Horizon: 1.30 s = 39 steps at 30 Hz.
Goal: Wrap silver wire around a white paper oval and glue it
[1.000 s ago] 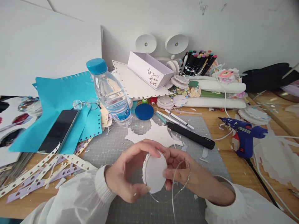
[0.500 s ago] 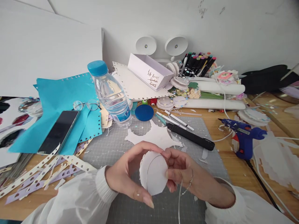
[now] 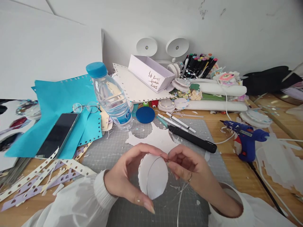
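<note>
My left hand (image 3: 129, 178) curves round a small white disc (image 3: 156, 176) with a scalloped edge, thumb along its lower left and fingers over the top. A thin curved line runs across the disc's face up to its upper right rim. There, the thumb and fingers of my right hand (image 3: 187, 167) are pinched together at the rim. A thin white cord (image 3: 179, 201) hangs from below this hand to the bottom edge; the part between the fingertips is hidden. Just behind the hands lies a cut white sheet scrap (image 3: 151, 137) on the grey cutting mat (image 3: 196, 201).
A water bottle (image 3: 113, 101), blue lid (image 3: 145, 114) and black cutter (image 3: 193, 138) stand or lie behind. To the right is a blue glue gun (image 3: 247, 137) with its cable. At left are a phone (image 3: 58, 134), glasses (image 3: 86, 107) and punched paper strips (image 3: 47, 176).
My right fingers have shifted up from the disc's right side to its upper right rim. The disc has turned slightly, and the cord's hanging end has swung left.
</note>
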### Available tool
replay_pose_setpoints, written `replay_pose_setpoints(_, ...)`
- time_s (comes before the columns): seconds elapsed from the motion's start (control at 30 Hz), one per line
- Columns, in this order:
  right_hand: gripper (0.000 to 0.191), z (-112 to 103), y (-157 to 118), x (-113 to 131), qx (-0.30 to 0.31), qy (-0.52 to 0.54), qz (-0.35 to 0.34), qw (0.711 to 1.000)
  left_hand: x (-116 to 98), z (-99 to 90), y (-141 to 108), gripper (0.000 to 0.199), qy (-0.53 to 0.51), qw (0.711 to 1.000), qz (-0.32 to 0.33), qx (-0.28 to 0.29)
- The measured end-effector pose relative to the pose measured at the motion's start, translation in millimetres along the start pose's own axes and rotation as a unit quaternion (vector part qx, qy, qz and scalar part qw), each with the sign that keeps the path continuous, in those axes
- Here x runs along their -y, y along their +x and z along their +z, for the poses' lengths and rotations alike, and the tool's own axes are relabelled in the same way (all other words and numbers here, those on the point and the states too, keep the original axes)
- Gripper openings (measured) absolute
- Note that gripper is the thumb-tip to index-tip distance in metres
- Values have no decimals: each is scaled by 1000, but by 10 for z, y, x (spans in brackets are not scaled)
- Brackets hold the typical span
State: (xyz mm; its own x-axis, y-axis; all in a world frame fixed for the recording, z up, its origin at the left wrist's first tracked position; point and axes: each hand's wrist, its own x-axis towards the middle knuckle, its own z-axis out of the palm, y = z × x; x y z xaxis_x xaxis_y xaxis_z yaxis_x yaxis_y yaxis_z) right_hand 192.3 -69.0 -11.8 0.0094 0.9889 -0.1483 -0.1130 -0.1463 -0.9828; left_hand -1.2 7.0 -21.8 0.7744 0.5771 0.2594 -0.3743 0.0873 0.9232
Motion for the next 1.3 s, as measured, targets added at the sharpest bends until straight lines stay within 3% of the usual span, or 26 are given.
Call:
replay_pose_setpoints(0.2, 27, -50, 25, -18, 103, 93, 112, 984, 0, 0, 3, 85, 12, 1000, -10, -3)
replay_pose_setpoints(0.53, 28, -54, 19, -13, 122, 160, 133, 971, 11, 15, 25, 89, 192, 978, 77, 27)
replay_pose_setpoints(0.77, 38, -27, 20, 7, 132, 168, 187, 959, 36, 48, 6, 80, 172, 982, 76, 34)
replay_pose_setpoints(1.03, 42, 15, 58, 2, 154, 158, 246, 944, 46, 119, 16, 78, 76, 995, 49, 45)
replay_pose_setpoints(1.3, 43, 11, 66, -101, 152, 130, 275, 940, 62, 143, -1, 71, 67, 997, 37, 14)
